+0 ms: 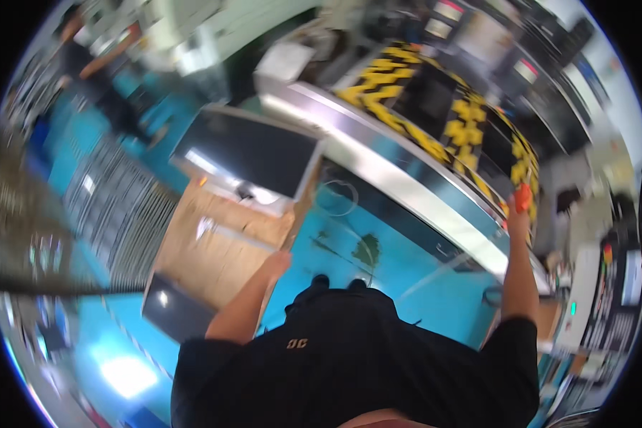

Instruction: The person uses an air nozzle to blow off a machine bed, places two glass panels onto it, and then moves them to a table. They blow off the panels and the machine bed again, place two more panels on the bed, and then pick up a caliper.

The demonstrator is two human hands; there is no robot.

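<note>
My right hand point(517, 215) reaches out to the right, closed on a small orange-red object point(523, 195) at the edge of a machine bed. Motion blur hides what kind of object it is. On the left, my left hand point(281, 262) is at the right edge of a wooden-topped cart point(214, 260); its fingers are too smeared to read. A dark flat panel point(253, 146) with a light rim rests on the far part of the cart. Grey dark sheet point(178, 307) lies at its near left corner.
The machine's long metal front rail point(399, 178) runs diagonally across the right, with yellow-and-black striped strips point(467, 135) on its bed. A control panel point(613, 292) stands at far right. Stacked grey sheets or trays point(118, 207) are left of the cart. Another person point(96, 78) is at upper left.
</note>
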